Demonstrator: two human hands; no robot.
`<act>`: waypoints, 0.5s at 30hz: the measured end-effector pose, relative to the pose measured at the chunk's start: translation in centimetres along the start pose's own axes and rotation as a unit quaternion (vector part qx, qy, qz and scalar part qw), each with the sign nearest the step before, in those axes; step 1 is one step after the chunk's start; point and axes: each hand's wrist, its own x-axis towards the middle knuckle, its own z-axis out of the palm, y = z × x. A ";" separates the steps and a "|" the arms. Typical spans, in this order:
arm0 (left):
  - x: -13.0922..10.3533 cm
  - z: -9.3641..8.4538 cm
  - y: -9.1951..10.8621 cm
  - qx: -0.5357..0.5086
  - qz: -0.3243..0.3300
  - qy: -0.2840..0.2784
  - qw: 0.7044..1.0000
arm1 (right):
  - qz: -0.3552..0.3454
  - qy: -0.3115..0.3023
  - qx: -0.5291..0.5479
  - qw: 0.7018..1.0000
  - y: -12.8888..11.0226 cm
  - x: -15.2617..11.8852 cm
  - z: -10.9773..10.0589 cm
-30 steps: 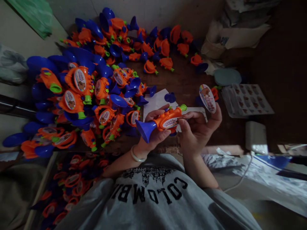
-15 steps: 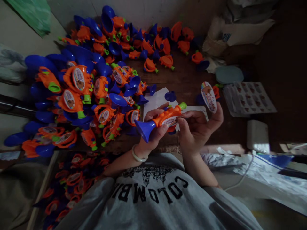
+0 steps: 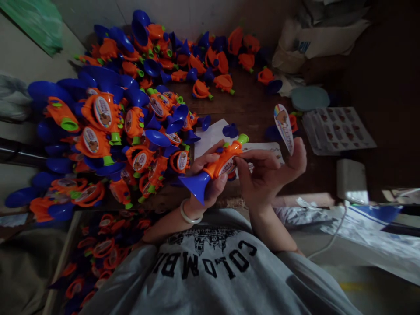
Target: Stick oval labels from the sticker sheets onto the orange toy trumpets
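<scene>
An orange toy trumpet with a blue bell and a lime-green mouthpiece is held in my left hand, fingers wrapped round its body. The bell points down and to the left. My right hand has thumb and forefinger pinched at the right end of an oval sticker on the trumpet's side. A second oval sticker, with a rainbow and a brown bear, clings to the tip of another right finger and stands up from it. Part of the trumpet's body is hidden by my fingers.
To the left lies a big heap of toy trumpets, several with stickers. More trumpets lie along the wall. Sticker sheets are stacked at the right, near a pale blue lid. White paper lies behind my hands.
The trumpet has tilted, its bell dropping and its mouthpiece rising, and has shifted slightly left. The right thumb and forefinger have moved left with it. The sticker on the other finger has turned more edge-on.
</scene>
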 end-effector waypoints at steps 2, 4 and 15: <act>-0.1 -0.2 -0.3 0.012 0.006 0.004 1.000 | -0.008 0.002 0.001 1.000 0.1 -0.1 0.1; -0.1 -0.3 -0.6 0.022 0.022 0.004 1.000 | -0.026 0.002 0.000 1.000 0.2 -0.1 0.1; 0.6 0.3 -0.4 -0.077 0.000 0.006 0.997 | 0.038 -0.028 -0.032 0.998 3.0 0.4 -1.4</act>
